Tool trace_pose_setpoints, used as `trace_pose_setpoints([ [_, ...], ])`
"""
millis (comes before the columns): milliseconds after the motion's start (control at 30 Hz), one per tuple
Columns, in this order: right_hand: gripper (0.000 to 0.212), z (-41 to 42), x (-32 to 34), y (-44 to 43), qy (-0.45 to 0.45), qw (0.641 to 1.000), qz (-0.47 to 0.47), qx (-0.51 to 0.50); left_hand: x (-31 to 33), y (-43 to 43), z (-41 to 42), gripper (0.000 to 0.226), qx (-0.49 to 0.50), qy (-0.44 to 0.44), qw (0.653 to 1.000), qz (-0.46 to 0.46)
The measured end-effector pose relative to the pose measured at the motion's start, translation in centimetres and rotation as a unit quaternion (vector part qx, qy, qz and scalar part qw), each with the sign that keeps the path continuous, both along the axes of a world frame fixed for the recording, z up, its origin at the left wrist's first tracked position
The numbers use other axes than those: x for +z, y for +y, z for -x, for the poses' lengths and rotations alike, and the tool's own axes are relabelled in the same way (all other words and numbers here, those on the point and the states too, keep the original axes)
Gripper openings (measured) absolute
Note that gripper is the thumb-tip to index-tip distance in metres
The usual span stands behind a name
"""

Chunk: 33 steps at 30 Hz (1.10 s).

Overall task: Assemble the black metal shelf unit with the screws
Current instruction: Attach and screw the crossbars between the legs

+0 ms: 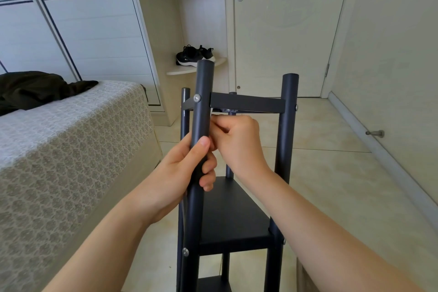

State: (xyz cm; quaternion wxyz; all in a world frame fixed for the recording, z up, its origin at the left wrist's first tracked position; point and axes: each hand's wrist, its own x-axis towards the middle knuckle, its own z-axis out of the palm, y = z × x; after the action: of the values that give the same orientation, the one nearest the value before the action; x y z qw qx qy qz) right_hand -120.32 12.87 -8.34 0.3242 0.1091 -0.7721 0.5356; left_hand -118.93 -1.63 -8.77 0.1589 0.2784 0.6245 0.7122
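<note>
L hand: fingers wrapped round front-left post, approx. mid-height.
R hand: fingers curled by post's inner side, under top panel; what they pinch, can't tell.
Shelf unit: upright on floor, beside bed; prob. rigid, light-ish, slick paint. Grip posts, not panels.

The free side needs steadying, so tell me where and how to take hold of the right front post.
Grip the right front post on its bare stretch between the top shelf and the middle shelf, coming from the outer right. The round tube suits a wrapping hand, and both shelves join its inner side.
</note>
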Motion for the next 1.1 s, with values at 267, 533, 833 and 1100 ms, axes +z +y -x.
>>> trace_pose_setpoints([
  [267,0.034,1.6,-1.5,-1.4,0.060,0.997,0.050,-0.017,0.1,-0.3,0.2,0.028,-0.007,-0.017,1.000,-0.003],
  [533,0.035,0.2,-1.0,0.5,0.036,0.999,-0.022,-0.031,0.0,-0.4,0.5,0.041,-0.004,0.000,1.000,0.000],
  [833,0.036,-4.9,-0.2,3.6,-0.054,0.993,-0.099,-0.018,-0.2,0.1,0.9,0.033,0.022,0.022,0.999,0.014],
  [1100,0.029,-6.9,0.6,8.0,-0.039,0.987,-0.102,-0.115,-0.2,0.1,1.5,0.037,0.052,0.002,0.999,0.010],
])
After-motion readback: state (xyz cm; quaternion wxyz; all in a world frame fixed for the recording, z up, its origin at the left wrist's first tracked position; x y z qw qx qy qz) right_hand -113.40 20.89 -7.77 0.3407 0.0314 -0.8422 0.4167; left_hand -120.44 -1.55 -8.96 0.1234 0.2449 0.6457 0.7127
